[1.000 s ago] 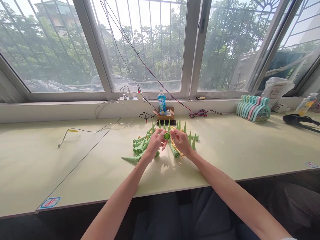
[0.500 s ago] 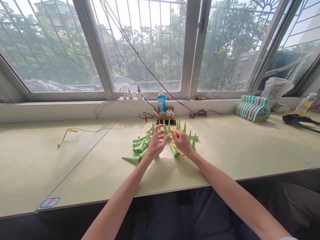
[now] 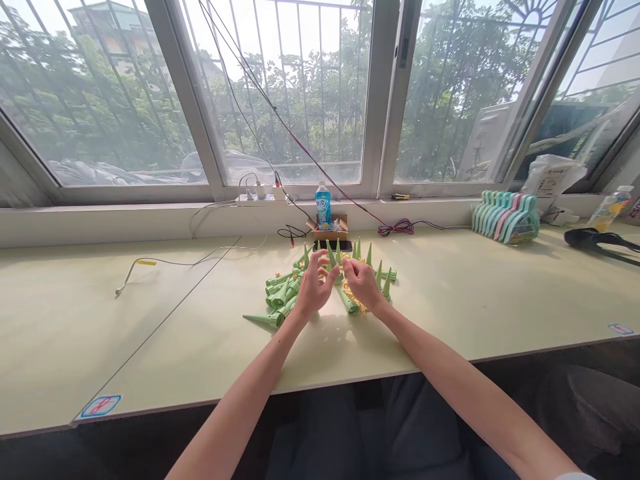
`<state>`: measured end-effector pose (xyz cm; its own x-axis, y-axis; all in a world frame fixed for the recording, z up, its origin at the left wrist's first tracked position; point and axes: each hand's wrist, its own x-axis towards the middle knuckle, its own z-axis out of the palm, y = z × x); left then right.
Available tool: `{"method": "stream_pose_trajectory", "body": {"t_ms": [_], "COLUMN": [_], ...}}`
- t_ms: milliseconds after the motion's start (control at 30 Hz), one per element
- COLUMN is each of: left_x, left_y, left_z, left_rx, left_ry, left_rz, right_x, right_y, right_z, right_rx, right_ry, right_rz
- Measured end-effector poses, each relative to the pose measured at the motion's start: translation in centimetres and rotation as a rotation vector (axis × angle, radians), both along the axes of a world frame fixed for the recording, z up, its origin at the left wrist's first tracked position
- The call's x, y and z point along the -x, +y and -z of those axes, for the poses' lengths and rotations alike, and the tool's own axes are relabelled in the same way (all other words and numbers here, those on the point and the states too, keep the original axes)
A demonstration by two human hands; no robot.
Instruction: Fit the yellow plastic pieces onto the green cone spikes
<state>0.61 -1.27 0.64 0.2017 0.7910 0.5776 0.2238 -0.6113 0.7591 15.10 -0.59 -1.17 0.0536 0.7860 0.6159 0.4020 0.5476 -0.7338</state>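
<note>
Green plastic cone-shaped spikes with ribbed collars lie and stand in a cluster on the table. My left hand [image 3: 316, 287] is curled around one green spike [image 3: 331, 255], which points upward between thumb and fingers. Close on its right, my right hand [image 3: 362, 283] is closed in a pinch at the spike's side; what its fingertips hold is hidden. Small yellow parts [image 3: 350, 295] lie under and beside the right hand. One spike [image 3: 260, 319] lies on its side left of my left wrist, and another [image 3: 349, 301] lies between the hands.
Behind the cluster are a dark phone [image 3: 345, 245], a small cardboard box [image 3: 330, 234] and a blue bottle [image 3: 323, 208]. A white cable [image 3: 173, 261] crosses the table at left. Pastel hangers [image 3: 506, 217] stand at right, near a black strap [image 3: 600, 243].
Both hands stay almost in place. The spike in my left hand stands slightly more upright, and my left fingers have shifted a little.
</note>
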Motion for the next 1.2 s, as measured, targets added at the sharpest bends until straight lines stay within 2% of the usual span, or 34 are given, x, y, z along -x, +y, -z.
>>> {"method": "stream_pose_trajectory", "body": {"t_ms": [200,367,700,1000,1200], "left_x": [0.1,0.0,0.3,0.6,0.4], "left_y": [0.3,-0.1,0.1,-0.2,-0.4], "left_z": [-0.3,-0.7,-0.6,-1.0,-1.1], "left_rx": [0.234,0.436,0.596,0.64,0.535], "left_ry": [-0.12,-0.167,-0.275,-0.303,-0.259], "left_rz": [-0.016,0.114,0.29,0.325,0.279], "right_x": [-0.2,-0.3,-0.4,-0.5,-0.6], "right_y": [-0.3,-0.4,-0.4,-0.3,-0.3], "right_z": [-0.1,-0.2,-0.1,0.0,-0.1], "right_rx": [-0.024,-0.045,-0.045,-0.046,-0.024], "right_ry": [-0.023,-0.079,-0.095,-0.083,-0.087], "right_rz": [0.012,-0.039,-0.054,-0.046,-0.038]}}
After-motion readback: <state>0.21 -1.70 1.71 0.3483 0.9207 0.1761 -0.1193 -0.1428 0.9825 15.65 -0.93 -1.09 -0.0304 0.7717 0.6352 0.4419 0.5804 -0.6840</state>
